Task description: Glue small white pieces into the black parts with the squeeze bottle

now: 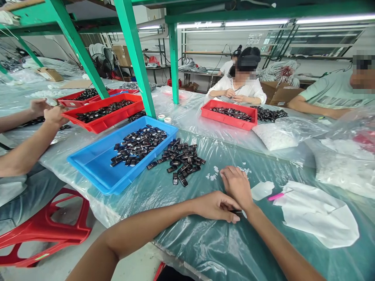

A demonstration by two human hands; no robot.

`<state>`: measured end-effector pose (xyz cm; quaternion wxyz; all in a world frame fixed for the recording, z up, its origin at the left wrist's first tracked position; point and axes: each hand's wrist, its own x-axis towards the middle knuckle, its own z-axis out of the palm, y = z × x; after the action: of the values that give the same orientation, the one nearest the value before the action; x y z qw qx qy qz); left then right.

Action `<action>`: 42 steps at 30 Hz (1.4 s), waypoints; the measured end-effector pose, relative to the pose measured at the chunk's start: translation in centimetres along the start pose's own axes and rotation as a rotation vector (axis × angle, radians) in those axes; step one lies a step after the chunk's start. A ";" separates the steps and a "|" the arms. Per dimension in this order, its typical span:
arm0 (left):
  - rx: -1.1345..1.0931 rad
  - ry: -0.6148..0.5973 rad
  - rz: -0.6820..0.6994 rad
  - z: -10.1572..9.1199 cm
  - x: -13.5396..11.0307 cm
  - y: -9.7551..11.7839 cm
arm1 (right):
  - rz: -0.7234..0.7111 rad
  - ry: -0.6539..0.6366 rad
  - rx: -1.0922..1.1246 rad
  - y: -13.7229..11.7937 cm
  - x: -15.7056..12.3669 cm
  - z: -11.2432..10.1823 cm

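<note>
My left hand (220, 207) is closed around a small black plastic piece (238, 212), whose end shows at the fingertips beside my right wrist. Crossing just beyond it, my right hand (236, 184) rests on the table with its fingers curled together and tips pointing down; anything in them is hidden. Tiny white pieces (211, 176) lie scattered on both sides of these fingers. To the left is a loose pile of black plastic pieces (186, 158). A blue tray (95, 168) beside the pile holds many more of them.
At right lie a white cloth (320, 216), a pink-handled tool (275, 196) and bags of white pieces (274, 136). Red trays (228, 118) of black parts stand farther back. Green posts (136, 58) rise from the plastic-covered table. Co-workers sit across and at left.
</note>
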<state>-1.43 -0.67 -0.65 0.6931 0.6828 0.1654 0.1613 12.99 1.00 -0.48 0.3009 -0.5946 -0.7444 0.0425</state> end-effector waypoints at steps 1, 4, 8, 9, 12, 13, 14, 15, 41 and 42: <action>0.004 0.006 0.013 -0.1 0.0 0.2 | 0.008 0.010 0.044 -0.1 -0.4 -0.7; -0.001 0.005 0.038 -0.3 -0.1 0.7 | 0.055 0.040 0.186 -0.1 -2.4 -3.2; 0.035 0.043 0.034 -0.8 0.0 1.2 | 0.235 -0.010 0.615 0.2 -5.5 -5.9; 0.049 0.058 0.032 -1.0 0.0 1.3 | 0.293 -0.052 0.734 0.3 -6.0 -6.3; 0.092 0.092 0.012 -1.1 0.0 1.5 | 0.382 -0.213 0.907 0.6 -7.1 -6.8; 0.106 0.100 0.005 -1.1 0.1 1.5 | 0.388 -0.263 0.924 0.8 -7.3 -6.8; 0.117 0.111 0.001 -1.1 0.1 1.5 | 0.390 -0.299 0.933 0.9 -7.3 -6.8; 0.125 0.116 -0.002 -1.1 0.1 1.5 | 0.391 -0.329 0.938 0.9 -7.4 -6.8; 0.046 0.045 0.065 -1.0 0.0 1.2 | 0.623 -0.273 1.473 -0.4 -8.3 -4.5; 0.025 0.043 0.064 -0.9 0.0 1.4 | 0.628 -0.263 1.494 -0.5 -8.3 -4.3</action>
<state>-1.85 0.15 0.69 0.6752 0.6928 0.1606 0.1959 15.70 -8.01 -0.06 0.5019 -0.4083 -0.3476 0.6787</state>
